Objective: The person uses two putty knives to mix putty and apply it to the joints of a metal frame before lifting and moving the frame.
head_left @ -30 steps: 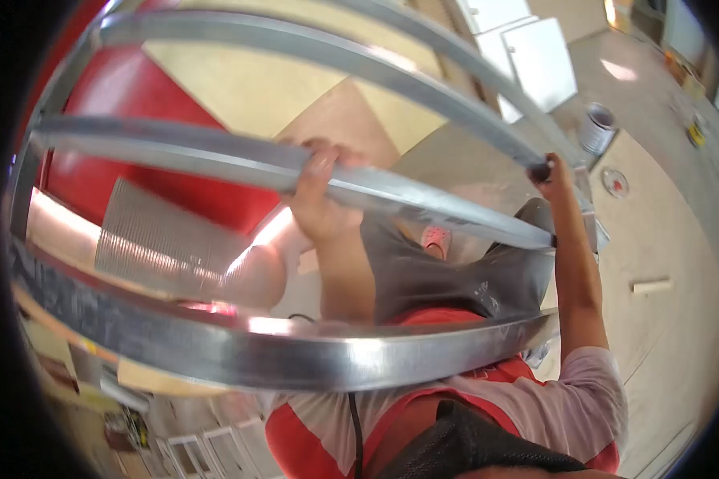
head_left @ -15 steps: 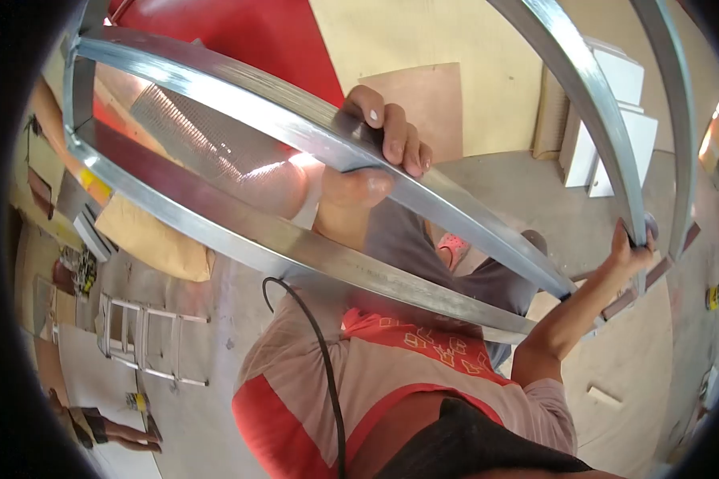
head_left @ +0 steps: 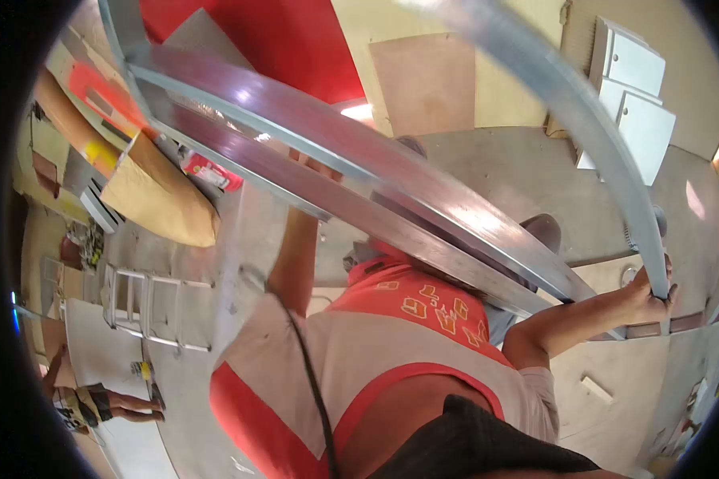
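A large frame of shiny square metal tubes runs slantwise across my view, over my chest and legs. My right hand is closed round the curved tube on the right, near its lower end. Behind the two long tubes on the left is my left hand, glimpsed through the gap between them. Its forearm passes under the lower tube, and its fingers are mostly hidden by the metal. A black cable hangs down in front of my shirt.
White cabinets stand against the far wall, right. On the left are a brown paper-like sheet, a red container and a metal stepladder. Another person is at far lower left. A small wood piece lies on the right.
My left hand has gone from gripping the upper long tube to behind the tubes. The frame has shifted relative to my view, and my right hand appears lower, still on the curved tube.
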`<action>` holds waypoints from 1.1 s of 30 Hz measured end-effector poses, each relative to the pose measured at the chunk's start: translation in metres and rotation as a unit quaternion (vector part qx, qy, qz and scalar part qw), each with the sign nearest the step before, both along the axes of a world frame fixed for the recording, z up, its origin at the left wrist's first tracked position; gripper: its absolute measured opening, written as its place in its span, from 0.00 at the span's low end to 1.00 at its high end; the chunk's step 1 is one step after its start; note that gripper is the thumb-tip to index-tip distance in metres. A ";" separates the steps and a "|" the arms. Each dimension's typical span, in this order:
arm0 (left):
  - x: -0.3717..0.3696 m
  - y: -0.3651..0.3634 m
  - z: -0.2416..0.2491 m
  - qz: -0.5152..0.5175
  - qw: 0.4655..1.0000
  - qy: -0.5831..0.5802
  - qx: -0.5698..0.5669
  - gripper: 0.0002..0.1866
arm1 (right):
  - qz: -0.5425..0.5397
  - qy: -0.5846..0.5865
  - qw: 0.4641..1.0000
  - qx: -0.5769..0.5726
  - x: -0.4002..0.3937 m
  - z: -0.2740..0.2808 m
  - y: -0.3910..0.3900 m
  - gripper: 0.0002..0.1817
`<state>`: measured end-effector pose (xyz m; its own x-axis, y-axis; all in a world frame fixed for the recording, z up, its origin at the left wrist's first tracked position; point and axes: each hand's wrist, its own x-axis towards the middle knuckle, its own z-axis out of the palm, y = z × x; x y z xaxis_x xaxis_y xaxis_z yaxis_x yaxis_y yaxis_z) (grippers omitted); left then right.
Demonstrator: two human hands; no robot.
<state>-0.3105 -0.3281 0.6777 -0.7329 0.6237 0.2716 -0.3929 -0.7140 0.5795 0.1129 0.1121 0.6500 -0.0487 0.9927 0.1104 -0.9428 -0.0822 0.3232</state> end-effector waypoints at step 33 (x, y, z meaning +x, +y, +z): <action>-0.210 0.264 -0.115 0.009 0.951 -0.287 0.116 0.35 | -0.260 -0.319 0.840 0.353 -0.172 0.231 0.030 0.13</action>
